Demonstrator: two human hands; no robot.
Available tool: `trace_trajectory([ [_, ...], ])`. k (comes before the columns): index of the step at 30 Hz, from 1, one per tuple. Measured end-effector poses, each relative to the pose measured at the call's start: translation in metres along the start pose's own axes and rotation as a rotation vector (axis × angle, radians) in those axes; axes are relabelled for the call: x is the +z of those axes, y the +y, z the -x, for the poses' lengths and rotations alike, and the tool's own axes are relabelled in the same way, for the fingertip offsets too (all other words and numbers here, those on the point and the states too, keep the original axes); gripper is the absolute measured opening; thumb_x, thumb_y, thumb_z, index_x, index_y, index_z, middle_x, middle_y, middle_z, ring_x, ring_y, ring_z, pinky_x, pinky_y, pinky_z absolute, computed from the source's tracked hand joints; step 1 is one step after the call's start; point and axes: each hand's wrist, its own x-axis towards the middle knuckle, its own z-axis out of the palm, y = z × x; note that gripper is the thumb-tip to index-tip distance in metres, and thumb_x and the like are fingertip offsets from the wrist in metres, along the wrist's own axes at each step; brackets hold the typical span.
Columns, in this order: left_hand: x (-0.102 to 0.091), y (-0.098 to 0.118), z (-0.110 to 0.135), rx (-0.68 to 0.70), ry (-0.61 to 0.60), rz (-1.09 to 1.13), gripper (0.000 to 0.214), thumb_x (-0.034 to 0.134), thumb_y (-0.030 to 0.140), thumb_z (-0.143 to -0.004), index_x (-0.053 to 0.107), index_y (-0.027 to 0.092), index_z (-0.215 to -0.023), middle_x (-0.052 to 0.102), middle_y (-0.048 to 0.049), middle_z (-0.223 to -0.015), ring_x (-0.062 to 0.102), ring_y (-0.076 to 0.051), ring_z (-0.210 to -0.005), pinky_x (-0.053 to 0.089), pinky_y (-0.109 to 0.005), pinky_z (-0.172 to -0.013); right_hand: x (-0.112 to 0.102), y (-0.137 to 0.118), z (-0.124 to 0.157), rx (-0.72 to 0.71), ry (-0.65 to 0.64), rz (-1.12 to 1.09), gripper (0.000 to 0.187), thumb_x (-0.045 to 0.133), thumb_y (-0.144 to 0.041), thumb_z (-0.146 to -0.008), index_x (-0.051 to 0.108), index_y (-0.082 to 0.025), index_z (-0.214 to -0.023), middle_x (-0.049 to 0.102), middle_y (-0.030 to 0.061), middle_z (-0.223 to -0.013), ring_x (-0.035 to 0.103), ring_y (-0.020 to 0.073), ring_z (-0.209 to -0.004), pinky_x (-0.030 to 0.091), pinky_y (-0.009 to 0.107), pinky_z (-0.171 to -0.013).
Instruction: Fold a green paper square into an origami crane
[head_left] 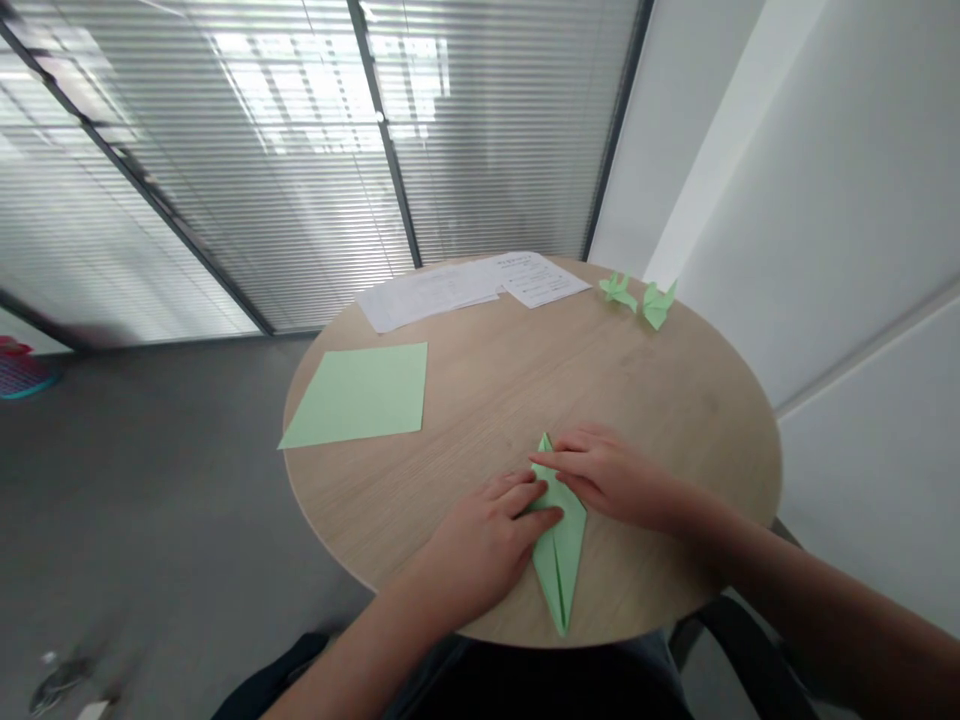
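A long, kite-shaped fold of green paper lies near the front edge of the round wooden table, one tip pointing toward me. My left hand rests on its left side, fingers pressed flat on the paper. From the right, my right hand presses the upper part with the fingers laid out across it. Neither hand lifts the paper; both hold it down on the tabletop.
A flat green paper square lies at the table's left. White printed sheets sit at the far edge. Two small folded green paper figures stand at the back right. Grey floor lies to the left, slatted glass walls behind.
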Motion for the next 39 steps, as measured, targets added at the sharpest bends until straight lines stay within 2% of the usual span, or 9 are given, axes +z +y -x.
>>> trace_trajectory([
  [3,0.001,0.0,0.0,0.002,0.008,0.0,0.034,0.055,0.016,-0.099,0.066,0.022,-0.131,0.064,-0.0115,-0.137,0.053,-0.029,-0.138,0.046,-0.048,-0.114,0.005,-0.003,-0.003,-0.024,-0.03,0.121,0.036,0.052,-0.016,-0.099,0.07,-0.027,-0.128,0.065,0.0069,-0.093,0.058,0.0228,-0.089,0.044,0.037,-0.082],
  [7,0.002,0.001,0.0,0.004,0.027,-0.003,0.034,0.053,0.017,-0.101,0.066,0.023,-0.131,0.063,-0.012,-0.137,0.052,-0.028,-0.139,0.046,-0.048,-0.114,0.004,-0.005,-0.002,0.022,-0.034,0.124,0.037,0.054,-0.013,-0.095,0.069,-0.027,-0.127,0.064,0.0072,-0.098,0.058,0.0235,-0.093,0.044,0.038,-0.086],
  [15,0.005,-0.001,0.003,0.012,0.046,-0.001,0.035,0.053,0.015,-0.1,0.066,0.023,-0.131,0.063,-0.0115,-0.14,0.054,-0.027,-0.137,0.046,-0.048,-0.114,0.007,-0.009,0.002,0.058,0.063,0.154,0.029,0.057,-0.018,-0.096,0.073,-0.022,-0.12,0.069,0.0121,-0.109,0.061,0.0278,-0.103,0.048,0.044,-0.093],
  [18,0.006,0.0,0.003,0.014,0.055,0.006,0.035,0.053,0.015,-0.1,0.066,0.023,-0.131,0.064,-0.0107,-0.138,0.056,-0.027,-0.134,0.047,-0.047,-0.113,0.01,-0.011,0.004,0.096,0.105,0.155,0.033,0.054,-0.019,-0.098,0.069,-0.02,-0.128,0.07,0.0131,-0.117,0.063,0.0282,-0.108,0.049,0.045,-0.097],
  [21,0.005,0.002,0.002,-0.094,0.09,0.002,0.04,0.055,0.019,-0.098,0.059,0.019,-0.139,0.062,-0.0127,-0.141,0.055,-0.028,-0.134,0.046,-0.049,-0.113,0.014,-0.01,0.006,0.232,0.171,0.156,0.04,0.056,-0.027,-0.099,0.061,-0.016,-0.137,0.068,0.0156,-0.128,0.061,0.0315,-0.118,0.047,0.051,-0.102],
  [24,0.005,0.003,0.001,-0.283,0.138,-0.039,0.05,0.062,0.029,-0.094,0.054,0.015,-0.141,0.059,-0.0169,-0.145,0.052,-0.034,-0.137,0.042,-0.057,-0.115,0.018,-0.007,0.007,0.34,0.19,0.119,0.035,0.06,-0.036,-0.097,0.066,-0.017,-0.126,0.068,0.0156,-0.13,0.06,0.0337,-0.121,0.046,0.055,-0.105],
  [33,0.003,0.002,0.003,-0.387,0.14,0.016,0.044,0.065,0.032,-0.09,0.063,0.018,-0.131,0.06,-0.0163,-0.144,0.052,-0.035,-0.138,0.04,-0.06,-0.116,0.022,0.002,0.001,0.358,0.237,-0.236,0.006,0.067,-0.026,-0.088,0.069,-0.022,-0.091,0.069,0.0137,-0.127,0.062,0.0303,-0.125,0.046,0.054,-0.107],
  [36,-0.002,-0.005,0.0,-0.423,0.228,0.191,0.036,0.061,0.029,-0.093,0.066,0.02,-0.127,0.063,-0.0146,-0.141,0.056,-0.032,-0.133,0.045,-0.056,-0.112,0.013,-0.001,-0.004,0.362,0.241,-0.496,0.009,0.064,-0.028,-0.09,0.066,-0.022,-0.084,0.071,0.012,-0.123,0.065,0.0283,-0.119,0.049,0.05,-0.104],
  [39,-0.012,-0.021,-0.015,-0.459,0.35,0.519,0.03,0.054,0.028,-0.097,0.069,0.021,-0.122,0.072,-0.0104,-0.127,0.066,-0.027,-0.118,0.053,-0.048,-0.103,0.001,-0.005,-0.016,0.372,0.17,-0.849,0.015,0.062,-0.036,-0.092,0.064,-0.022,-0.087,0.076,0.0079,-0.101,0.072,0.0248,-0.096,0.057,0.041,-0.086],
])
